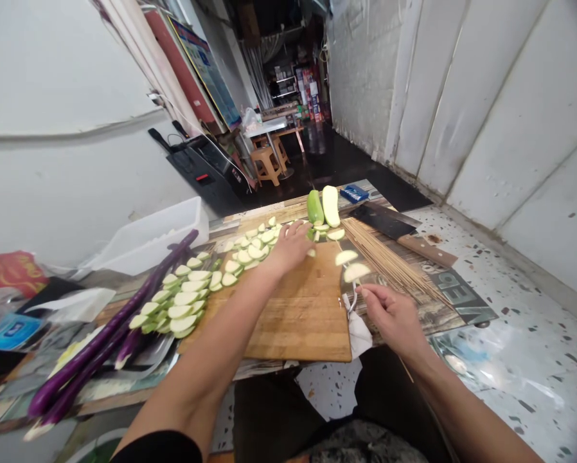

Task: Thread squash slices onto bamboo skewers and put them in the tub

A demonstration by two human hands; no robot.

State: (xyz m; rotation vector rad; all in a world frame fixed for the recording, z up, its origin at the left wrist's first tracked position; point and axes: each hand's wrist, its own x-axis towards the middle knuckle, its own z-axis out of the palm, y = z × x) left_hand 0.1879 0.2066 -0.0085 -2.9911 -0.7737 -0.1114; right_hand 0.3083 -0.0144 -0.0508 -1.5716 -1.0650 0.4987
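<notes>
My left hand (292, 244) reaches across the wooden cutting board (302, 308) to loose zucchini slices (328, 233) beside two zucchini halves (323, 206); its fingers curl down onto a slice. My right hand (389, 314) pinches a thin bamboo skewer (355, 290) that carries two pale slices (351, 265). A long row of cut zucchini slices (196, 289) runs along the board's left edge.
A bundle of bamboo skewers (389, 260) and a cleaver (399, 231) lie to the right of the board. Long purple eggplants (110, 328) and a white plastic tub (148, 235) sit at left. Speckled floor (534, 321) lies to the right, stools and a table far back.
</notes>
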